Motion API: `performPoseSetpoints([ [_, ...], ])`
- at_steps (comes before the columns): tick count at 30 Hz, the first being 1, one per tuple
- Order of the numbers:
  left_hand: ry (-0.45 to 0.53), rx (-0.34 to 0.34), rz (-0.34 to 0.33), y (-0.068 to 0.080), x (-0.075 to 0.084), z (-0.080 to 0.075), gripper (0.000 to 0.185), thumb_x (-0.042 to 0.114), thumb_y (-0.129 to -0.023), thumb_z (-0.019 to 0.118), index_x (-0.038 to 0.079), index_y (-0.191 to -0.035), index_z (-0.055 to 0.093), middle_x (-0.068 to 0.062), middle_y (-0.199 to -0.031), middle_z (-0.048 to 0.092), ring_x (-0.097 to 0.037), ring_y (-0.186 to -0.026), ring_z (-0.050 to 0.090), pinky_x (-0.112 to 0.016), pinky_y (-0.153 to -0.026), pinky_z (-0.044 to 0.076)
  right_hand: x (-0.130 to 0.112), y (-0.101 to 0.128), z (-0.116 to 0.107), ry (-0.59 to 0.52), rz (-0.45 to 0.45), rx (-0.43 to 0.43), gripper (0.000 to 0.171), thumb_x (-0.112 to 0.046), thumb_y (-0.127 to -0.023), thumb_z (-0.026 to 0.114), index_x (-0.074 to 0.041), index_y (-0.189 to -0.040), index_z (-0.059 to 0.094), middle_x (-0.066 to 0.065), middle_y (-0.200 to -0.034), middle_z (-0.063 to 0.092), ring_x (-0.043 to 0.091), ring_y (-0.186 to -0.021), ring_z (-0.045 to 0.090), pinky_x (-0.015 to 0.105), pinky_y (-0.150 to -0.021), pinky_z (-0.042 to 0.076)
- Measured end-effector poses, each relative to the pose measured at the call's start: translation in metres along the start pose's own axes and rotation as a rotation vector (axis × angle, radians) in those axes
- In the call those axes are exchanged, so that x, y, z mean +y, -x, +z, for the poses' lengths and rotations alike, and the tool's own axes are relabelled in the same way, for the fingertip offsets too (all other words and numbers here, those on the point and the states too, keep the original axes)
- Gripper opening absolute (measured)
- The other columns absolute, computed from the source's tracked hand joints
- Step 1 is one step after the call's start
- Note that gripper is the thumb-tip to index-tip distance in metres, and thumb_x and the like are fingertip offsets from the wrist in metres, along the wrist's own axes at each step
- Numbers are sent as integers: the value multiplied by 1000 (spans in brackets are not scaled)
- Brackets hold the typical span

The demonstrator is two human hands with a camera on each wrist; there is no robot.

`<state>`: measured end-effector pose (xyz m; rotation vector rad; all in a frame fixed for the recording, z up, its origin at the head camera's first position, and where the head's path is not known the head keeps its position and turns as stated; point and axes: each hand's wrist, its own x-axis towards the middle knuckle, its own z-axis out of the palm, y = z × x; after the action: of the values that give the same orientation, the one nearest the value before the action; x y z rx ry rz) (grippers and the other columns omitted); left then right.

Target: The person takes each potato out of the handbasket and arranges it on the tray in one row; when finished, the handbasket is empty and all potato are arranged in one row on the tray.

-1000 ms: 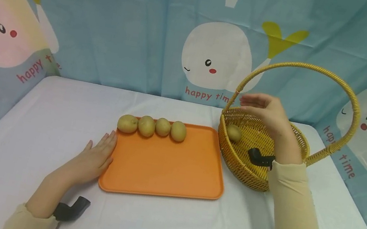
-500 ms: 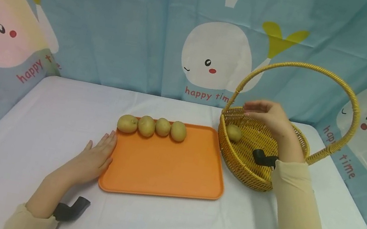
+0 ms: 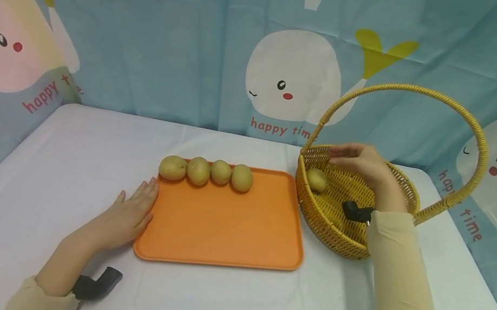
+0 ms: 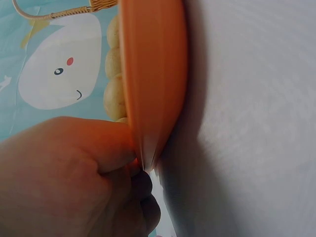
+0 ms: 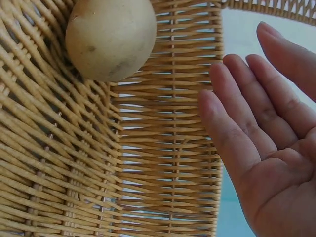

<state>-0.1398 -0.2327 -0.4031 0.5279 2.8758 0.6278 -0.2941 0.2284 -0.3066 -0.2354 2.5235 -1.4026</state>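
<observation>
My left hand (image 3: pixel 125 218) rests against the left edge of the orange tray (image 3: pixel 226 228), fingers extended in the head view. In the left wrist view its nearest finger touches the tray rim (image 4: pixel 129 98); the others are partly hidden. Several potatoes (image 3: pixel 198 171) stand in a row along the tray's back edge. Over the yellow wicker basket (image 3: pixel 338 238) hovers my right hand (image 3: pixel 365 166), palm turned left, holding nothing. One potato (image 5: pixel 111 39) lies inside the basket near its left wall, apart from the fingers.
The basket's tall handle (image 3: pixel 414 89) arches above my right forearm. White cloth (image 3: pixel 204 301) covers the table, and a blue printed curtain (image 3: pixel 171 54) hangs behind it. Black wrist-worn pieces (image 3: pixel 98 283) project from both wrists.
My right hand has sunk slightly toward the basket and shifted a little to the right. The left hand, the tray and the potatoes have stayed put.
</observation>
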Motion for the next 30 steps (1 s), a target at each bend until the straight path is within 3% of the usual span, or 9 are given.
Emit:
performPoseSetpoints([
  [10,6,6,8,1,-2,1,62,15,-97,45,-13,-144,17,-31,-151,13,-47,-138,12,-70,-102,8,6,-12,2,57,40,-151,46,-11,-91,62,8,-131,50,24,-129,53,11,-103,59,39,-102,39],
  [16,-3,12,19,1,-2,1,63,15,-96,46,-13,-144,17,-30,-151,14,-46,-138,13,-70,-102,8,14,-16,3,81,57,-209,46,-9,-89,64,9,-130,50,24,-129,54,22,-112,57,29,-96,44],
  [21,2,7,12,1,-2,3,62,15,-97,46,-13,-144,17,-30,-151,14,-46,-138,12,-70,-102,8,20,-20,6,106,53,-237,47,-8,-88,66,9,-129,51,24,-129,54,27,-113,56,30,-94,45],
  [30,1,11,12,1,-3,3,63,16,-97,46,-12,-145,17,-29,-151,13,-46,-138,12,-70,-102,7,22,-27,9,98,107,-308,49,-4,-86,67,11,-129,49,22,-123,58,12,-95,61,28,-87,49],
])
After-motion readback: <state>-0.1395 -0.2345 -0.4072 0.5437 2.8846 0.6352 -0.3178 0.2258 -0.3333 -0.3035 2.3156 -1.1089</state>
